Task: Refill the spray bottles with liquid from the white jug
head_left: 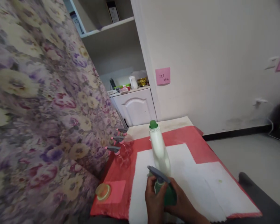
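A green spray bottle (169,197) with a grey trigger head (156,173) is between my hands at the table's near side. My left hand (152,196) is closed at its neck, just under the trigger head, with the thumb across the front. My right hand (180,199) wraps the right side of the bottle, fingers near the collar; part of it is hidden behind the bottle. Just beyond stands a tall pale bottle (159,149), uncapped, its green spout (153,124) showing at the top.
Three clear pinkish spray bottles (122,158) with grey triggers line the table's left side. A round yellowish lid (103,192) lies on a pink paper (118,191). White cloths (200,180) cover part of the red tabletop (179,135). A floral curtain (49,109) hangs at left.
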Available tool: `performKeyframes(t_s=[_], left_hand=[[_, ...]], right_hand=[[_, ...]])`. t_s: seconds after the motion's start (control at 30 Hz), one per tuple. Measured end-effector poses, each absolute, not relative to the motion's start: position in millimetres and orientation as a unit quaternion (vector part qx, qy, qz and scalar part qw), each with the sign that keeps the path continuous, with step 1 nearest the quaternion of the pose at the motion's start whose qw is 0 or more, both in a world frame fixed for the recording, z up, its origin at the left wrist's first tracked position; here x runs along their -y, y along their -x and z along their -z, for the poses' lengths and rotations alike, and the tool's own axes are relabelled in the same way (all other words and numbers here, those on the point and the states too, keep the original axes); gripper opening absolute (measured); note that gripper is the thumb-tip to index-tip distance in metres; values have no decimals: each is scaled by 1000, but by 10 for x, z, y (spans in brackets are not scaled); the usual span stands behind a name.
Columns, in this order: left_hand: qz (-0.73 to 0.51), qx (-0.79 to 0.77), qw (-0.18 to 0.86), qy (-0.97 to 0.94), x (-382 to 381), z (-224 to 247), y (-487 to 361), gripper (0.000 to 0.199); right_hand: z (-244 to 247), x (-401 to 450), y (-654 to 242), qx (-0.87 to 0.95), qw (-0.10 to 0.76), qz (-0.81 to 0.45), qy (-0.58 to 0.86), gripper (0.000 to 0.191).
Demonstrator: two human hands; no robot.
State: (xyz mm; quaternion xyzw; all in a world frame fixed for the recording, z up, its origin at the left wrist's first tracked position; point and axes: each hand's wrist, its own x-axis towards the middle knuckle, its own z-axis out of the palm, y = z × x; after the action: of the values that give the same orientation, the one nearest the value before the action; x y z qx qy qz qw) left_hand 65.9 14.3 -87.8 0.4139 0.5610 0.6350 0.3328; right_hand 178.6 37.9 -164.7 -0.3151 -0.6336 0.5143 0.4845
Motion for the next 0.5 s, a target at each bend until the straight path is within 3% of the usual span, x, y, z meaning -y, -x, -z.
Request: performKeyframes(t_s=[0.3, 0.5], left_hand=[[-685, -498, 384, -368, -91, 497, -474, 34], [-729, -438, 353, -390, -58, 123, -408, 34]], right_hand=[[1705, -392, -1794, 651, 458, -499, 342, 92], [1739, -399, -1799, 652, 457, -497, 346, 93]])
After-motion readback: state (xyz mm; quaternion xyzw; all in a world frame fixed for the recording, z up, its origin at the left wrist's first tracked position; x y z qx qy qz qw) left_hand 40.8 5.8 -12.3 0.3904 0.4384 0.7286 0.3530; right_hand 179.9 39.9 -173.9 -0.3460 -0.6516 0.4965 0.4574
